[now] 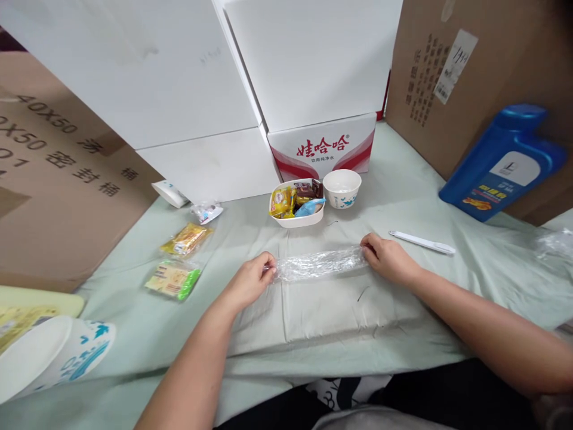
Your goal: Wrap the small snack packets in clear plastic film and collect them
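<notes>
Worktop [403,197] was draped in a pale green cloth, creased along the near edge. A crumpled strip of clear plastic film [320,264] lay on it at centre. Behind that sat a white tray [296,221] filled with wrapped snacks, and just beside it, to the right, a small white bowl [342,188]. A white pen [423,242] lay further right, and a blue jug [504,162] lay tilted against a cardboard box. To the left were two snack packets, one yellow [187,239], one with a green edge [173,279].

The paper cups [49,355] run off the left edge, print perhaps blurred.
</notes>
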`<state>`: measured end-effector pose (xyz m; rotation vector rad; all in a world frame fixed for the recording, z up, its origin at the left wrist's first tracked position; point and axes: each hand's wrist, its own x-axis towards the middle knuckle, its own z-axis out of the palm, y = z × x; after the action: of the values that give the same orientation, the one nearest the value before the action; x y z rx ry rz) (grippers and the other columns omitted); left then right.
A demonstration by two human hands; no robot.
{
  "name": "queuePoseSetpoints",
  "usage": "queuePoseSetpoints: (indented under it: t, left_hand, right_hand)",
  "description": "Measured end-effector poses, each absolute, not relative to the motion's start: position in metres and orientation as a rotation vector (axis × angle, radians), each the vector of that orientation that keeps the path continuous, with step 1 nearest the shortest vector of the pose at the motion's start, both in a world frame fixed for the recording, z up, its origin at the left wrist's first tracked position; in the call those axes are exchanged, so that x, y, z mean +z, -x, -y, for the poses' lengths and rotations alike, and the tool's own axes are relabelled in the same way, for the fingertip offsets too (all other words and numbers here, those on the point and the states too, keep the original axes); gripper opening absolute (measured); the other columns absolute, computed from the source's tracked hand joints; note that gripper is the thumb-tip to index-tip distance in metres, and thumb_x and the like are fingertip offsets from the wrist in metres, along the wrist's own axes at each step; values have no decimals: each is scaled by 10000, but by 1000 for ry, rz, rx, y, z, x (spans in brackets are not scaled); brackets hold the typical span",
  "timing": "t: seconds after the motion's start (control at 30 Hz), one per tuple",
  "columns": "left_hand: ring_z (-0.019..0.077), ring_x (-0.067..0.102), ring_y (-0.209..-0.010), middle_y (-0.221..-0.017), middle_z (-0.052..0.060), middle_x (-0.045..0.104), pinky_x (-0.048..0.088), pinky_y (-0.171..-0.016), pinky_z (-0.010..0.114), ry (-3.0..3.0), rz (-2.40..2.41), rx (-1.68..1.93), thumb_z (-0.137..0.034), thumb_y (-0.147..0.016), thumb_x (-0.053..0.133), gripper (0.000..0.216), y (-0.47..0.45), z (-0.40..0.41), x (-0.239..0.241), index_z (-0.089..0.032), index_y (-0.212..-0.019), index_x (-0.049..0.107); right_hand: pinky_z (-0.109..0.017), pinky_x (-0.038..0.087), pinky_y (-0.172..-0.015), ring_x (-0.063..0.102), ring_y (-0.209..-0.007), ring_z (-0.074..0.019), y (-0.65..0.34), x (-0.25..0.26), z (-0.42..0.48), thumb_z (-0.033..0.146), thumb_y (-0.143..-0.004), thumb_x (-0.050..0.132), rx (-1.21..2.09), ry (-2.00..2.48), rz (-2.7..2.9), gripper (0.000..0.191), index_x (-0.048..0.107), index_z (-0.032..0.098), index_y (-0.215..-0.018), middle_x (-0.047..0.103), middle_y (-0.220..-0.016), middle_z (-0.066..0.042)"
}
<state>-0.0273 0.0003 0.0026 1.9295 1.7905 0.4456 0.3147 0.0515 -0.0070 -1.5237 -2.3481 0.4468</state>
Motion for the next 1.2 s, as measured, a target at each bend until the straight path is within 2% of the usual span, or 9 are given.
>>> queuePoseSetpoints:
  t: [0.2,0.33,0.47,0.57,0.67,0.8,0.93,1.03,1.2]
  left_hand:
    - [175,589,-661,-696,-15,618,402,-615,268,-1860,-1992,260,-239,-761,554,70,37,-4,4,-216,-824,534]
    - [195,604,-726,-824,27,631,439,-656,299,-1940,-2231,399,-230,-794,546,107,30,3,13,-209,-899,559]
    - [200,611,-887,-930,56,630,478,-814,315,-2337,-1989,753,-192,-879,444,164,-7,17,16,-214,-934,597]
    - [225,586,-978,-1031,70,627,490,-862,348,-2485,-1673,495,-202,-879,497,200,-27,18,8,-232,-1023,631]
    - [280,551,-1030,-1104,104,610,483,-876,418,-2415,-1876,269,-238,-869,546,252,-20,12,-1,-223,-1106,633]
    - [326,512,-1127,-1234,137,583,454,-912,469,-2344,-2081,108,-258,-884,531,333,1,6,-1,-189,-1203,598]
    - [346,496,-1153,-1286,168,550,442,-912,491,-2415,-2212,223,-184,-864,506,353,-14,13,2,-160,-1205,597]
    - [310,529,-1091,-1185,142,595,454,-907,453,-2515,-2056,392,-205,-878,497,335,-42,23,-1,-189,-1194,605]
    - [344,460,-1229,-1315,116,560,406,-1007,521,-2565,-1457,352,-322,-834,618,455,-67,38,-8,-228,-1276,561]
  right_hand:
    - [-310,409,-630,634,-734,-221,-310,-12,-52,238,-948,352,45,1755,2485,268,578,162,-1071,677,-996,-127]
    - [-410,448,-827,589,-974,-303,-317,-4,-47,272,-945,404,-65,1455,2391,282,614,149,-1086,641,-1072,-169]
    - [-497,351,-1024,474,-1228,-316,-309,-4,-34,390,-960,432,89,921,2547,368,612,183,-1206,599,-1261,-150]
    - [-560,202,-1120,277,-1407,-342,-303,-12,-31,594,-916,444,271,724,2820,648,458,186,-1419,435,-1479,-139]
    - [-601,165,-1121,225,-1430,-364,-313,-17,-38,676,-863,469,373,839,2932,790,369,196,-1482,368,-1524,-141]
    - [-583,291,-1072,366,-1350,-375,-343,-11,-54,571,-824,603,320,1024,2820,661,520,215,-1374,443,-1475,-137]
    - [-434,465,-921,576,-1059,-261,-350,-4,-59,247,-916,474,328,953,2741,304,655,181,-1151,643,-1169,-135]
    - [-407,480,-848,582,-942,-236,-339,6,-47,152,-900,431,332,821,2739,266,681,182,-985,651,-1017,-123]
    - [-395,439,-929,555,-1079,-228,-323,40,-10,194,-870,509,616,485,2640,128,628,195,-918,604,-1160,-126]
